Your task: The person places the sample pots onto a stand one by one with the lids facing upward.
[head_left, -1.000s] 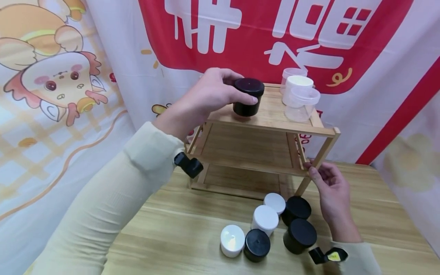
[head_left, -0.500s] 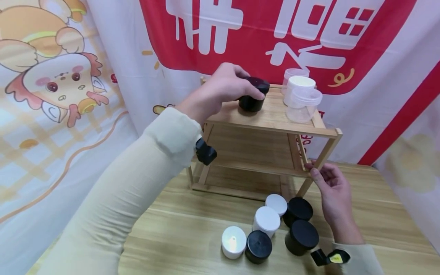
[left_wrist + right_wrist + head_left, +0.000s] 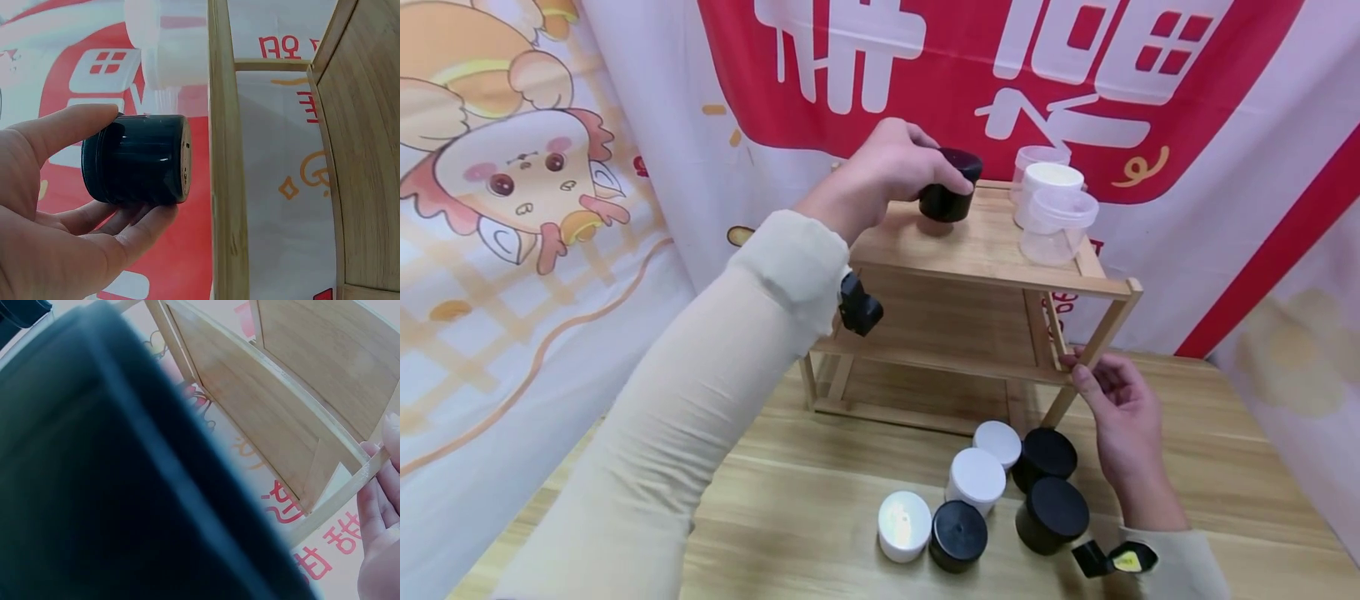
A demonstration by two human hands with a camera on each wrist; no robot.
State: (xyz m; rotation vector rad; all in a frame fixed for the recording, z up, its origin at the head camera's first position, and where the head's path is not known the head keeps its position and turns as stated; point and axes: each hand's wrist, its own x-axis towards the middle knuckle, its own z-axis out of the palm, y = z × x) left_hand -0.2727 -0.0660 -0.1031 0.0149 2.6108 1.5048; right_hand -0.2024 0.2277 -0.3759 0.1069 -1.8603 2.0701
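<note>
In the head view my left hand (image 3: 898, 167) holds a black lidded jar (image 3: 946, 200) over the left part of the top shelf of a wooden rack (image 3: 917, 250). The left wrist view shows the thumb on one side of the jar (image 3: 147, 159) and fingers on the other; its base is visible, with a gap between it and the shelf edge (image 3: 228, 187). Low at the rack's right front post, my right hand (image 3: 1123, 408) grips the post by the middle shelf. That grip also shows at the edge of the right wrist view, where a blurred dark shape covers much of the picture.
On the top shelf's right stand two clear tubs (image 3: 1056, 233) and a white jar (image 3: 1051, 187). On the table before the rack are white lidded jars (image 3: 904, 525) and black lidded jars (image 3: 1052, 512). A printed cloth (image 3: 850, 133) hangs close behind.
My left hand has carried the black jar further back and slightly right over the top shelf. The right hand stays on the post.
</note>
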